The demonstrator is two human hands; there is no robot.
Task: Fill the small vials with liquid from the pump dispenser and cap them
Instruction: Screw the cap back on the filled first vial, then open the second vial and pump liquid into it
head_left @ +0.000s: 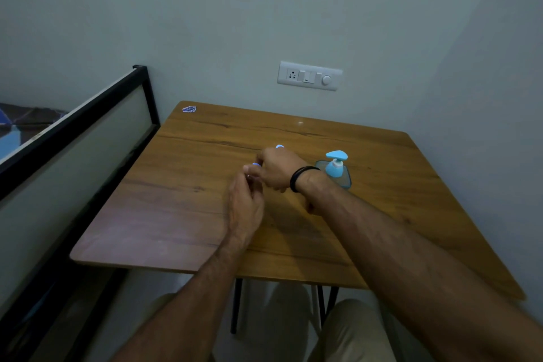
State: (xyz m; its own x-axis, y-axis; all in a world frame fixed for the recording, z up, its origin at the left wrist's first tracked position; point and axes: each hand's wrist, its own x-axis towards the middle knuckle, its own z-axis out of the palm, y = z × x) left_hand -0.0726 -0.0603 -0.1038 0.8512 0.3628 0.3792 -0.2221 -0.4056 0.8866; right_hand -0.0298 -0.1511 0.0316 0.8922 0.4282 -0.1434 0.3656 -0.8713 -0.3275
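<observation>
Here, from the head camera, both hands meet above the middle of a wooden surface (pixel 182 214) that stands against a pale wall. The left hand (pixel 245 206) has its fingers curled inward around something small; a glint shows between its fingertips, but whether that is a vial is too small to tell. The right hand (pixel 277 169), with a black band (pixel 299 178) on its wrist, reaches across and pinches a small light-blue cap (pixel 256 164) right at the left hand's fingertips, so the two hands touch there. A second light-blue cap (pixel 279 146) shows just beyond the right hand's knuckles; whether it lies on the surface or is held I cannot tell. The pump dispenser (pixel 335 166), a clear squarish bottle with a light-blue pump head, stands upright on the surface just right of the right wrist, partly hidden by it. A small blue-and-white sticker or wrapper (pixel 189 109) lies at the far left corner. On the wall above is a white switch plate with a socket (pixel 309 76). To the left runs a black-framed panel (pixel 88 129).
</observation>
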